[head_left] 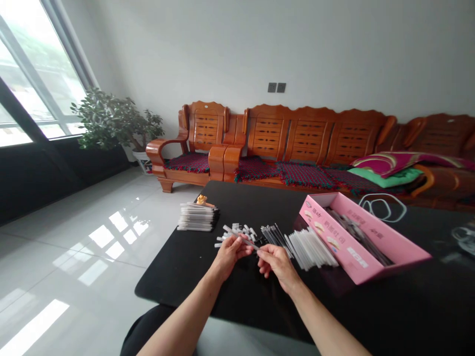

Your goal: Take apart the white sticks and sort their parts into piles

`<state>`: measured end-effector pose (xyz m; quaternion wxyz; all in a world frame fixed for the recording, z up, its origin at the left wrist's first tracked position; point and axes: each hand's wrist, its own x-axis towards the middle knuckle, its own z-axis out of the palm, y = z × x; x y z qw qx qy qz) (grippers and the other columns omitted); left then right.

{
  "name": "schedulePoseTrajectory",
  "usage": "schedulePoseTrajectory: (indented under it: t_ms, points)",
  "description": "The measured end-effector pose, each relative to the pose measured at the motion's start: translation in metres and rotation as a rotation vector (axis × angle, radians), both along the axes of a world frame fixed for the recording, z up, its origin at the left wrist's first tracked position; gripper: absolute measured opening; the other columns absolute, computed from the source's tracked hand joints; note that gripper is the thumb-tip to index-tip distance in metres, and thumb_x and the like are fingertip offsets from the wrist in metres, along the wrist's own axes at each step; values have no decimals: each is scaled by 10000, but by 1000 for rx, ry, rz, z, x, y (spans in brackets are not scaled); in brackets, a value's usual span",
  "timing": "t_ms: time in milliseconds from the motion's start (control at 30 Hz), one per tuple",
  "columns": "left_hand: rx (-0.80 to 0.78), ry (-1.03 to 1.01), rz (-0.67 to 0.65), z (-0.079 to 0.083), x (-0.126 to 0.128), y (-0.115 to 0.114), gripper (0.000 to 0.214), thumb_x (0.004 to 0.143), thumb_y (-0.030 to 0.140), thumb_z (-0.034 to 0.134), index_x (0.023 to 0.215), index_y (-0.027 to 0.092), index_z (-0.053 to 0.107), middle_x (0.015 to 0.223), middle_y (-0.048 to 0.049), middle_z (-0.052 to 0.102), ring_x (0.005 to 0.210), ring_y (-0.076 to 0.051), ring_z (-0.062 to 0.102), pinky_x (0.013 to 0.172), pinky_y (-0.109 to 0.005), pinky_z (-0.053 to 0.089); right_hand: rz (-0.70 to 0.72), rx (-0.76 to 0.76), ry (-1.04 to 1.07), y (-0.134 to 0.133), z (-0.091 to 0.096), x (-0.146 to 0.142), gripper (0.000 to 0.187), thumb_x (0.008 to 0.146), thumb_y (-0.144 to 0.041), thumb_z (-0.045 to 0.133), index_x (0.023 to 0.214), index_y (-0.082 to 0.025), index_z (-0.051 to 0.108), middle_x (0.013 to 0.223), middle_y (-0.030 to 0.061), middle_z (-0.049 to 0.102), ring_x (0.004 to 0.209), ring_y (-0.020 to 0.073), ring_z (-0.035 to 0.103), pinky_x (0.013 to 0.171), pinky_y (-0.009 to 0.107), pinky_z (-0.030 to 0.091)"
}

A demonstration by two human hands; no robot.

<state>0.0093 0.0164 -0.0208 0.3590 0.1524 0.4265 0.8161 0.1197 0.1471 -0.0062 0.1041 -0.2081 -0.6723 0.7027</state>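
A slim, pale pen (249, 242) slants across the gap between my hands above the near part of the table. My left hand (229, 257) is closed around its white-capped end. At the other end, the fingertips of my right hand (278, 264) pinch the pen; its exact tip is hard to make out. Just beyond my hands lies a loose scatter of white pen caps (253, 231). Dark, thin pen refills (273, 234) are spread beside them, and a row of translucent pen barrels (310, 248) lies further right. Capped pens (196, 217) are stacked at the left.
A pink box (349, 247) holding dark sticks stands right of the barrels. A small orange figure (202, 199) sits behind the stacked pens. White cable (384, 207) lies behind the box on the black table (178, 272). A wooden sofa (308, 133) stands beyond.
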Motion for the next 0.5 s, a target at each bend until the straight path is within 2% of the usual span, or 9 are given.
schedulePoseTrajectory:
  t_ms: [133, 233, 367, 500]
  points:
    - [0, -7, 10, 2, -1, -1, 299, 780, 354, 689, 941, 114, 614, 824, -91, 702, 721, -159, 682, 706, -259, 547, 25, -47, -64, -1, 1, -5, 480, 772, -601, 522, 760, -125, 578, 470, 3, 593, 329, 96, 517, 280, 159, 326]
    - [6, -2, 4, 3, -1, -2, 298, 784, 349, 686, 948, 112, 611, 842, -96, 701, 725, -160, 681, 708, -261, 546, 33, -20, -51, 0, 0, -6, 444, 767, -575, 551, 728, -133, 562, 452, -12, 578, 310, 81, 491, 272, 146, 301]
    - [38, 10, -4, 3, -2, -2, 295, 799, 343, 670, 964, 107, 607, 879, -104, 698, 740, -163, 679, 731, -275, 542, 10, -9, 16, 1, 0, -6, 421, 707, -540, 645, 766, -129, 575, 526, -4, 616, 376, 91, 543, 308, 149, 352]
    - [41, 7, 6, 3, -4, -3, 272, 812, 318, 660, 968, 104, 600, 882, -110, 701, 744, -164, 680, 735, -277, 541, 23, -55, -38, 0, 0, -5, 471, 766, -591, 548, 779, -122, 585, 496, 7, 603, 353, 106, 538, 292, 163, 345]
